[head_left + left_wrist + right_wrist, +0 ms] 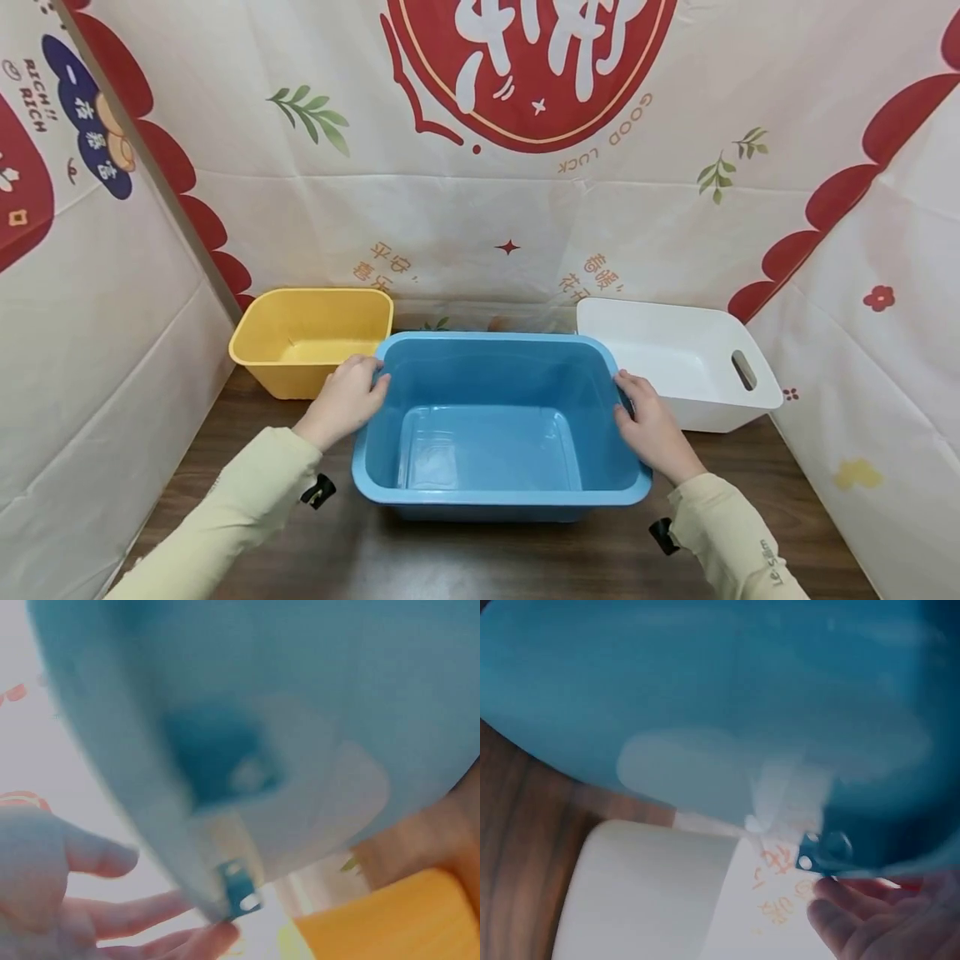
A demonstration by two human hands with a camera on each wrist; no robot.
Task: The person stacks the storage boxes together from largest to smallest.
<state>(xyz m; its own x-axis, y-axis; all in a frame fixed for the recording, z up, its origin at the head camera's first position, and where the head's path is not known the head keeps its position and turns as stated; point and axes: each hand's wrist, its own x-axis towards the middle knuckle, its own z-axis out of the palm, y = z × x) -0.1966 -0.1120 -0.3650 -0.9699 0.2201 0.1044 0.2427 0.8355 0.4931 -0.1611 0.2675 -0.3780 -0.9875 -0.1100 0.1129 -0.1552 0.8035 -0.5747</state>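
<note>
A blue plastic basin (491, 446) sits in the middle in the head view, and nothing is seen inside it. At its left rim, my left hand (347, 400) holds the edge near the far corner, thumb toward the inside. My right hand (656, 429) holds the opposite rim, its thumb also toward the inside. The left wrist view shows the fingers (150, 915) at the underside of the rim beside a small tab. In the right wrist view, fingers (840, 900) touch the rim by a similar tab. Blur hides how firmly either hand presses.
Behind the basin on the left stands a yellow bin (300, 371). A white bin (705, 410) with a slot handle stands behind on the right. All are on a dark wooden table (315, 558), enclosed by printed white cloth (480, 217) at the back and sides.
</note>
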